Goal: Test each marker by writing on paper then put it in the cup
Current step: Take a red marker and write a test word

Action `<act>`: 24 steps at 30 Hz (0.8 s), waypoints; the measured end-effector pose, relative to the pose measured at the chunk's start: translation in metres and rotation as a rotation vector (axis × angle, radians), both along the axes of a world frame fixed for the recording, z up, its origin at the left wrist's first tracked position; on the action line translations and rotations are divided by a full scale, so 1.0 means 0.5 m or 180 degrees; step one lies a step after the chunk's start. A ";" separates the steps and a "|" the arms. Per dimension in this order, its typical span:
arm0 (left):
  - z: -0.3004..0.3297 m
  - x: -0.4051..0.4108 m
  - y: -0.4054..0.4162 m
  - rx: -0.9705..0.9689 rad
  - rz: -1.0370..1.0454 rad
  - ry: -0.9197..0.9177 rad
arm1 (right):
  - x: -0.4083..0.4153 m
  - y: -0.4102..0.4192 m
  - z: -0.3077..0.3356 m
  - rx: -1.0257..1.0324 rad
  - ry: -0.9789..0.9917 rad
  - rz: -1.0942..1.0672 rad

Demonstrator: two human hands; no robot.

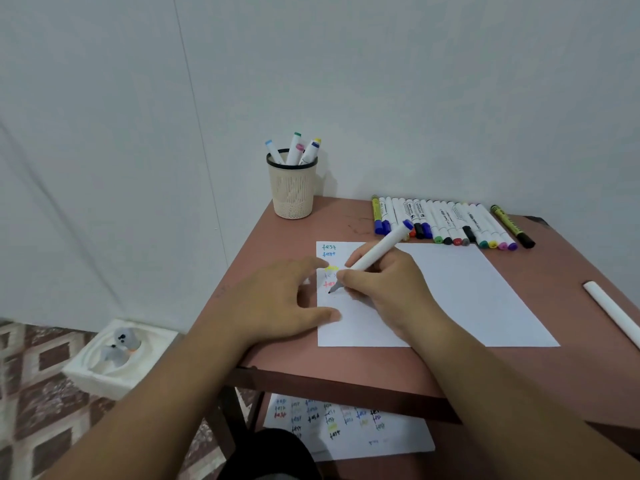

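On the bench (381, 368), the paper (450, 292) lies; left hand (280, 299) presses its edge, fingers spread, while right hand (388, 289) fingers pinch a marker (374, 256), tip touching paper.

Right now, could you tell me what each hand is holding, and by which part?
The right hand grips a white marker on its lower barrel, just above the tip. The left hand holds nothing; it rests flat on the paper's edge.

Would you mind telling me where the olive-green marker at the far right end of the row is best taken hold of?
Pinch the olive-green marker mid-barrel from above. It lies flat on the table, slightly apart from the row of markers, so both its long sides look free for fingers.
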State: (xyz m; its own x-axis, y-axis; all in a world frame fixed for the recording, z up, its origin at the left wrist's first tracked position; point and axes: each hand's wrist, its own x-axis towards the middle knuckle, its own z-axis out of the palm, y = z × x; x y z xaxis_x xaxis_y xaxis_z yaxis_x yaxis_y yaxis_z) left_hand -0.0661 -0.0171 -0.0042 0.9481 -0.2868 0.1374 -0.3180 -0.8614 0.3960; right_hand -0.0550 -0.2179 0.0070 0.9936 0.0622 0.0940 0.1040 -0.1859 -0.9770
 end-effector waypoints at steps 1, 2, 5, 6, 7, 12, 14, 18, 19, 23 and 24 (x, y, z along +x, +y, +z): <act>0.001 0.000 0.000 0.0011 0.0000 0.0021 | 0.001 0.000 0.000 -0.0042 0.0010 0.0015; 0.001 0.000 0.001 0.0027 0.0005 0.0032 | 0.003 0.000 0.000 -0.0058 0.0006 0.0023; 0.000 0.003 0.001 0.0021 0.0008 0.0055 | 0.004 0.002 0.000 -0.0122 -0.0009 0.0038; -0.001 0.004 0.001 -0.0002 0.0002 0.0042 | 0.005 0.003 -0.001 -0.0185 -0.0007 0.0047; -0.001 0.005 0.001 -0.0019 0.0002 0.0028 | 0.006 0.004 -0.002 -0.0240 -0.0001 0.0060; -0.002 0.005 0.001 0.0030 0.0024 -0.0002 | 0.009 0.002 -0.004 -0.0254 0.0020 0.0117; -0.001 0.006 0.001 0.0009 0.0013 -0.0010 | 0.011 0.003 -0.006 -0.0346 -0.0019 0.0059; -0.002 0.005 0.001 0.0013 0.0017 -0.0015 | 0.013 0.001 -0.012 -0.0461 -0.0095 -0.0139; -0.002 0.004 0.001 -0.0006 0.0031 -0.0015 | 0.014 0.001 -0.012 -0.0475 -0.0107 -0.0149; 0.000 0.003 0.000 -0.0052 0.0044 0.0004 | 0.012 0.001 -0.011 -0.0485 -0.0150 -0.0139; 0.000 0.002 0.000 -0.0054 0.0044 0.0009 | 0.012 0.001 -0.011 -0.0478 -0.0151 -0.0134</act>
State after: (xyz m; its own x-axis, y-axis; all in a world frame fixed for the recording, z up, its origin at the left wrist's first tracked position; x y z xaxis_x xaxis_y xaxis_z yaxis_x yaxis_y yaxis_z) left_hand -0.0649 -0.0173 -0.0042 0.9523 -0.2713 0.1395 -0.3049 -0.8589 0.4114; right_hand -0.0491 -0.2176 0.0014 0.9903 0.0376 0.1336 0.1384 -0.3347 -0.9321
